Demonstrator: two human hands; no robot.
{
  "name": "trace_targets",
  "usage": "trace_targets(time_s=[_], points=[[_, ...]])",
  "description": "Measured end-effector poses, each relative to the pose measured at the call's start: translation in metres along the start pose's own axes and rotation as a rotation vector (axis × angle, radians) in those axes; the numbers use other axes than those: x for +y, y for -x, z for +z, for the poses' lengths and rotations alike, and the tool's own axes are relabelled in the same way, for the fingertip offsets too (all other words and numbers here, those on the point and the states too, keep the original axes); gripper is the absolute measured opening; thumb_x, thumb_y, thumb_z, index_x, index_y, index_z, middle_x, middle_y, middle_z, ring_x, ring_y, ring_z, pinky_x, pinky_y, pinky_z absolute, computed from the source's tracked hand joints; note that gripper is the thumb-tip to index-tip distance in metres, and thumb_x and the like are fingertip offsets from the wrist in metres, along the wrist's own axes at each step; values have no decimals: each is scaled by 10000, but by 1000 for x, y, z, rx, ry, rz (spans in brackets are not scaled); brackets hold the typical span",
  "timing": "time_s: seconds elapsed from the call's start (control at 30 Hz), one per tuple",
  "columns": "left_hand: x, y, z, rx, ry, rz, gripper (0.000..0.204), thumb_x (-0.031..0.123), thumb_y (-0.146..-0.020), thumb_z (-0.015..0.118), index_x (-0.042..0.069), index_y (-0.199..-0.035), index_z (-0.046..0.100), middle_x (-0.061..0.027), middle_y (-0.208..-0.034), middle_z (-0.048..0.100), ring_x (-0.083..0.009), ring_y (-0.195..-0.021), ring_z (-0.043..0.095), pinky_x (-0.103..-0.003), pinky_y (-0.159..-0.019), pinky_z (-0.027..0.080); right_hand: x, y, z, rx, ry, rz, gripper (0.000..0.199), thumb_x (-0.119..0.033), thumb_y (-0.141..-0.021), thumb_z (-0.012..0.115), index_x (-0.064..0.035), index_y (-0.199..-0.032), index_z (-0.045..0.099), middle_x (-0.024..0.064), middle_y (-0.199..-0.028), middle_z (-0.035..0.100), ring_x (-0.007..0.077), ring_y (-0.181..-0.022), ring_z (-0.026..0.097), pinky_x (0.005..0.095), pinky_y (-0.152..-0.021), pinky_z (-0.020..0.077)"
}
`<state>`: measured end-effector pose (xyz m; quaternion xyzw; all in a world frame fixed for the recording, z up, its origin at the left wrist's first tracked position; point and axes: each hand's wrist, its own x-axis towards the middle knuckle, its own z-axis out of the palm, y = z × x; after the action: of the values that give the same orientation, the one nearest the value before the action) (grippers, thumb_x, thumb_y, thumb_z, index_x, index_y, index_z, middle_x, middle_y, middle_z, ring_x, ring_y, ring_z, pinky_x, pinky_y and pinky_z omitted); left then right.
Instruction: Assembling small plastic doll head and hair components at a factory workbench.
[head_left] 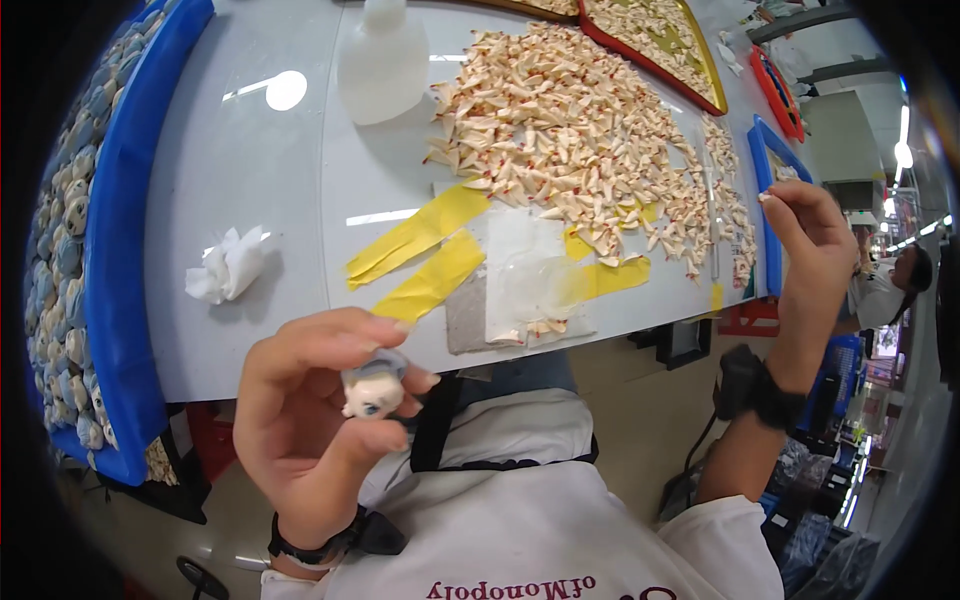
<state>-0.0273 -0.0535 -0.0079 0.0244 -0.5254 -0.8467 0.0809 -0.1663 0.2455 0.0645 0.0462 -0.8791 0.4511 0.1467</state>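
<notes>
My left hand (290, 400) is closed around a small doll head (375, 388) with a pale face, a painted eye and a blue-grey top. It is held in front of the near table edge, between thumb and fingers. Off to the right, my right hand (818, 232) is raised with thumb and forefinger pinched together. A tiny pale bit shows at those fingertips, too small to name. A big pile of small cream pointed pieces with reddish tips (560, 120) covers the table's middle. Nearer me lies a white pad (508, 262) with a clear round film on it, beside yellow tape strips (420, 235).
A blue tray (125, 200) full of similar doll heads stands at the left. Crumpled tissue (228, 266) and a translucent bottle (383, 65) sit on the table (250, 160). A yellow-and-red tray (712, 80) holds more pieces at the back. Another blue tray (768, 215) is beside my right hand. A person (890, 290) is farther right.
</notes>
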Motion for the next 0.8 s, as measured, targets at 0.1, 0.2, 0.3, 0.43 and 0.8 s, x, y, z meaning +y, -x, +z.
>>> trace_targets(time_s=[0.1, 0.2, 0.3, 0.43, 0.8], points=[[-14, -3, -8, -118, -35, 159, 432, 53, -724, 698, -49, -1073, 464, -205, -1076, 504, -250, -1001, 527, -316, -753, 510, -38, 24, 24, -200, -62, -68, 111, 47, -724, 625, 19, -827, 595, 68, -813, 597, 120, -779, 546, 223, -722, 415], [-12, -4, -5, -117, -27, 142, 443, 14, -708, 696, -57, -1077, 461, -203, -1075, 504, -254, -1003, 526, -324, -759, 508, -51, 33, 48, -410, -113, -181, 127, 69, -710, 607, 16, -822, 582, 85, -816, 565, 140, -796, 519, 234, -714, 397], [-8, -4, 5, -93, 37, 72, 441, -8, -699, 693, -62, -1076, 471, -204, -1078, 506, -262, -1012, 524, -330, -798, 483, -54, 34, 67, -521, -127, -247, 154, 93, -657, 615, 9, -783, 589, 85, -783, 534, 150, -785, 495, 248, -700, 386], [-19, -13, -2, -279, -229, 280, 482, 256, -704, 749, 5, -1018, 483, -159, -1009, 508, -135, -645, 531, -202, -533, 421, -62, 37, 83, -477, 115, -391, 180, 93, -567, 647, -17, -703, 603, 51, -744, 493, 153, -743, 472, 257, -667, 368], [-9, -13, 16, -155, -25, 41, 476, 220, -714, 742, -7, -1044, 486, -174, -1011, 514, -204, -720, 590, -226, -566, 474, -68, 34, 85, -471, 310, -460, 178, 76, -540, 650, -16, -681, 591, 43, -745, 487, 160, -727, 474, 249, -647, 357]])
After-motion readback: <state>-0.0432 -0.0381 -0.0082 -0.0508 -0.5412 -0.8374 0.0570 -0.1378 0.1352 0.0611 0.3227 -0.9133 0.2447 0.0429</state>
